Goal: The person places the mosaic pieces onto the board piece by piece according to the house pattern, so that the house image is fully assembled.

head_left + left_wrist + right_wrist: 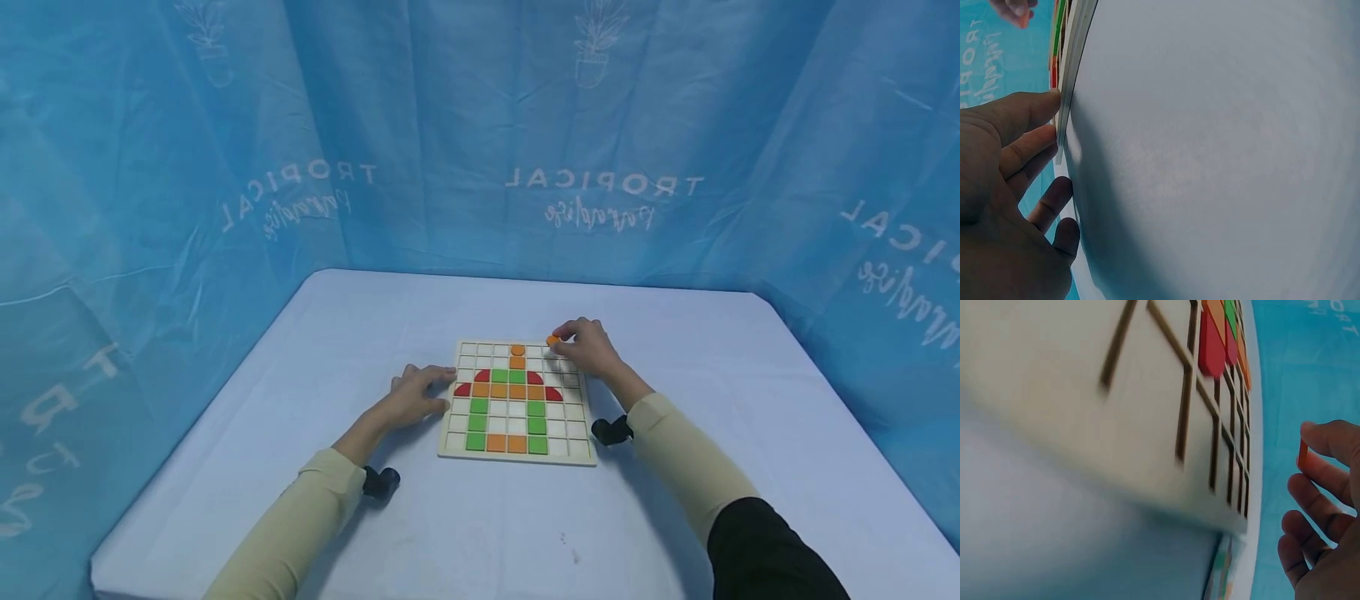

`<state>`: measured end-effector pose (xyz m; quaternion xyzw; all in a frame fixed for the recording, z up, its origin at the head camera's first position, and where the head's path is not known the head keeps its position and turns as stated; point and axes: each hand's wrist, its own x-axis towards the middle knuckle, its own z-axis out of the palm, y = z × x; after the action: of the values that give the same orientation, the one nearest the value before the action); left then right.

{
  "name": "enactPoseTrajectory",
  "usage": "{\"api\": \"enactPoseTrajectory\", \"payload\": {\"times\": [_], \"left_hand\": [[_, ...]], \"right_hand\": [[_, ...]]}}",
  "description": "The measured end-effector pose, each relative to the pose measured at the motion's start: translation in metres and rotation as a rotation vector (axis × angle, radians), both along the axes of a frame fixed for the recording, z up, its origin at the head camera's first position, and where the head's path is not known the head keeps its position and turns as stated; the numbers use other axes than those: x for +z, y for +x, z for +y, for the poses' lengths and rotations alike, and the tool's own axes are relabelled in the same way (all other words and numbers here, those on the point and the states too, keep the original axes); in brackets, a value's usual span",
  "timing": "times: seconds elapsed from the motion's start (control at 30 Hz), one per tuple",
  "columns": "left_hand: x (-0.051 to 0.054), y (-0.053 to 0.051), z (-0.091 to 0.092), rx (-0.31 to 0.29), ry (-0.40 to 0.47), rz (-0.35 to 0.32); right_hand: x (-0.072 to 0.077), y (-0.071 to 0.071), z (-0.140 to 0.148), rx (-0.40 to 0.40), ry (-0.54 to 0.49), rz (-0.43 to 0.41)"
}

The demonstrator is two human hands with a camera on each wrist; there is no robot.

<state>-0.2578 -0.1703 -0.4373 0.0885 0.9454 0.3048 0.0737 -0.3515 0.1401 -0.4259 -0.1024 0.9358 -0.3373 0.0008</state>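
A pale wooden grid board (517, 461) lies on the table, with green, orange and red tiles forming a pattern in its cells. In the head view, my left hand (412, 395) is at the board's left edge. The left wrist view shows its thumb and fingers (1032, 112) touching that edge, without curling round it. Above the board's far right corner, my right hand (590, 346) pinches a small orange tile (553, 340) between thumb and fingers. The same orange tile (1302, 453) appears edge-on in the right wrist view. An orange round tile (517, 351) tops the pattern.
A white cloth covers the table (375, 317). Blue printed curtains (465, 125) hang behind it and at both sides. Beyond the board's edge in the right wrist view is a narrow multicoloured strip (1221, 569), too blurred to identify.
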Motion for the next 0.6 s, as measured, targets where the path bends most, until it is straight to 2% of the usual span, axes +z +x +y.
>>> {"api": "enactPoseTrajectory", "payload": {"times": [0.2, 0.6], "left_hand": [[0.0, -0.001, 0.0, -0.013, -0.006, 0.006], [-0.001, -0.002, -0.001, -0.009, 0.002, -0.002]], "right_hand": [[-0.005, -0.008, -0.017, 0.045, 0.03, 0.006], [-0.011, -0.014, -0.03, 0.042, 0.085, -0.047]]}}
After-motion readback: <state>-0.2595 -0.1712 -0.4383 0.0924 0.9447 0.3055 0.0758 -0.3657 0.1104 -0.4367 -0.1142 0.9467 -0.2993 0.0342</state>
